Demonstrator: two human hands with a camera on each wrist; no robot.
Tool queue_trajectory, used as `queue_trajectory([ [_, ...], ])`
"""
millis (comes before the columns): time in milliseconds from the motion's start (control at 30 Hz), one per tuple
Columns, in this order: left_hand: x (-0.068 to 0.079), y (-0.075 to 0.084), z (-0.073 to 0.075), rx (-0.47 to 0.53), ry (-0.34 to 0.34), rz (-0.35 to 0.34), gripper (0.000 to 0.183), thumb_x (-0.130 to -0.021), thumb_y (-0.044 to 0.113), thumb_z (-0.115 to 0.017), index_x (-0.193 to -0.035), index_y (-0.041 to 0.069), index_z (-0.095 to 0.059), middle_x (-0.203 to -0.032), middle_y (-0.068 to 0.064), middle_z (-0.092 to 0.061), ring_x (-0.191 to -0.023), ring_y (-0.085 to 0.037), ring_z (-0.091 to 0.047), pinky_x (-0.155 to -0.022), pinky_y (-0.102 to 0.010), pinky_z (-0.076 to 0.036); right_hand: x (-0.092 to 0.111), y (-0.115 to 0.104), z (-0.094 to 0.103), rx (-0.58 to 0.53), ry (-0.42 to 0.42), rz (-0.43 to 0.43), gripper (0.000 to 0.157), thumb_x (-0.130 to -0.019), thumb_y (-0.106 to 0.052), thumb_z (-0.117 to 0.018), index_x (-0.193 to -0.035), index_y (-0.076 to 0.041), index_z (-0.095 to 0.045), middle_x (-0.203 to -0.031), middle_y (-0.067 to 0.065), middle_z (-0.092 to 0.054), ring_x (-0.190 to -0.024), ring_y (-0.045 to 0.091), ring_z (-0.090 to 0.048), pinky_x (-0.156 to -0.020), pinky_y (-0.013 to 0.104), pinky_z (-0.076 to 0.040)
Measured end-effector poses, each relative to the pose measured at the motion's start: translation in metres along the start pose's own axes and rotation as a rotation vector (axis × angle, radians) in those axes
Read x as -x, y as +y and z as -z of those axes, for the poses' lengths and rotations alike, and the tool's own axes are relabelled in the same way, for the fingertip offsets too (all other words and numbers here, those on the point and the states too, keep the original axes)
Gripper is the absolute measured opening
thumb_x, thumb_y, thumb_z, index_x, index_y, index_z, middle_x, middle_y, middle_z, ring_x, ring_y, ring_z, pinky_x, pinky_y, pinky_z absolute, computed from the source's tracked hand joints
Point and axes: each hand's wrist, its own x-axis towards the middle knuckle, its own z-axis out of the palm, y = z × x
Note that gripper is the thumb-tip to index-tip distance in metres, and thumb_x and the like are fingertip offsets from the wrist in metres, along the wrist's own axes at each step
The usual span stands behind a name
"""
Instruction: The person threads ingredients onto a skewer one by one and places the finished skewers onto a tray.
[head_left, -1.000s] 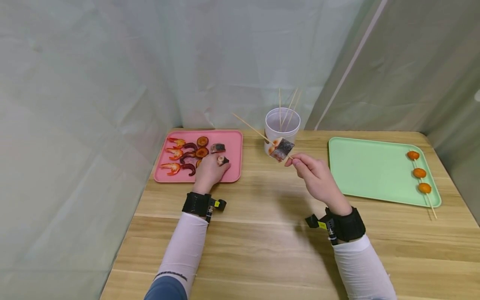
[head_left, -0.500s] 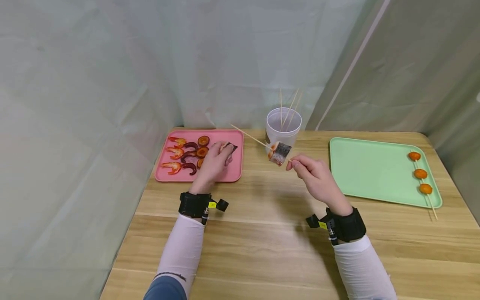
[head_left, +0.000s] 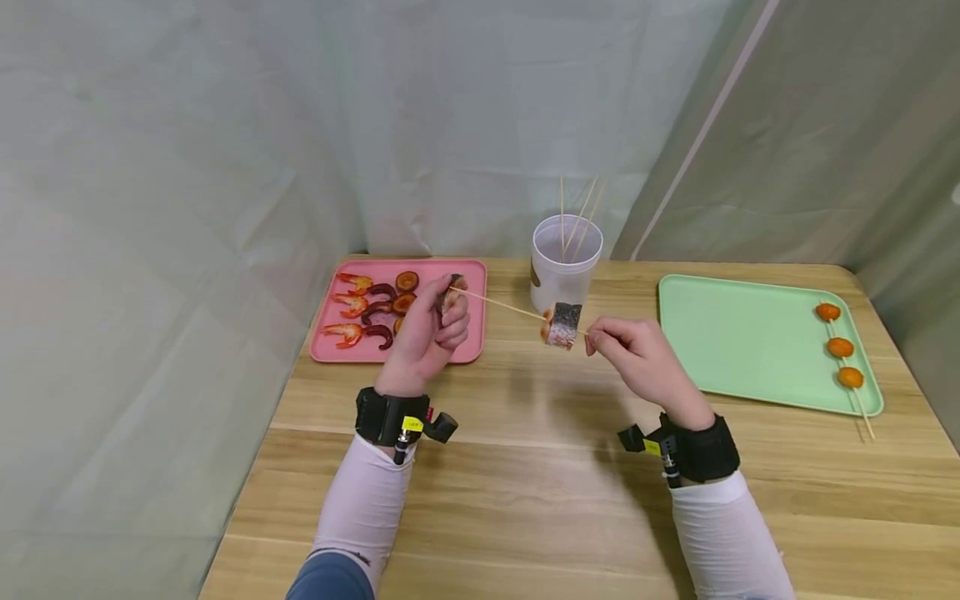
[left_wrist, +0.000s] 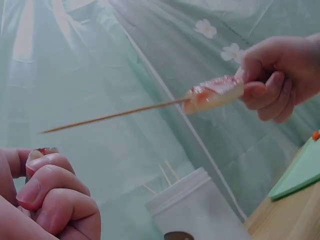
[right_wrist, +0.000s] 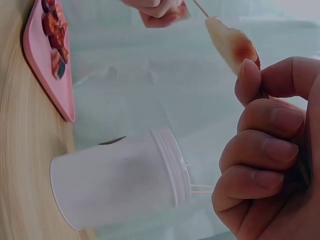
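My right hand [head_left: 633, 358] pinches a thin wooden skewer [head_left: 506, 306] near its lower end. A dark-skinned piece of fish [head_left: 562, 325] is threaded on it, just beyond the fingers. The bare pointed end reaches left toward my left hand [head_left: 427, 333]. Between thumb and curled fingers, that hand holds another fish piece [head_left: 452, 292], mostly covered by the fingers. In the left wrist view the skewer's tip appears just apart from this piece [left_wrist: 46, 150]. Below the left hand lies a pink tray [head_left: 476, 279] with shrimp [head_left: 348, 306], curled dark tentacles [head_left: 377, 313] and round brown slices [head_left: 406, 282].
A white cup [head_left: 551, 279] with several upright skewers stands at the back, between the hands. On the right is a green tray [head_left: 735, 342] bearing a skewer of orange balls [head_left: 840, 347]. One more fish piece [right_wrist: 58, 65] on the pink tray shows in the right wrist view.
My left hand has picked the fish piece up from the pink tray and turned its thumb side up. The right hand has tilted the skewer, bringing its tip down to the left hand.
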Motion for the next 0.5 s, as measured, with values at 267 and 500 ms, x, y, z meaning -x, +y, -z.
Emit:
queue_trajectory([
  [267, 0.0018, 0.0012, -0.0024, 0.092, -0.020, -0.020, 0.037, -0.119, 0.031, -0.038, -0.106, 0.009, -0.066, -0.064, 0.003, -0.029, -0.047, -0.012, -0.016, -0.047, -0.026, -0.010, 0.0014, -0.0008, 0.0034, 0.026, -0.013, -0.013, 0.031, -0.108, -0.003, -0.055, -0.085, -0.018, -0.071, -0.072, -0.009, -0.059, -0.055, 0.010, -0.041, -0.056, 0.028, -0.037],
  [500, 0.0031, 0.0019, -0.0053, 0.059, -0.014, -0.023, 0.038, -0.119, 0.031, -0.035, -0.106, 0.010, -0.065, -0.063, 0.003, -0.029, -0.047, -0.013, -0.015, -0.048, -0.027, -0.010, 0.0012, -0.0037, 0.0033, 0.034, -0.023, -0.018, 0.031, -0.107, -0.003, -0.056, -0.086, -0.019, -0.071, -0.074, -0.009, -0.062, -0.056, 0.009, -0.042, -0.056, 0.028, -0.037],
])
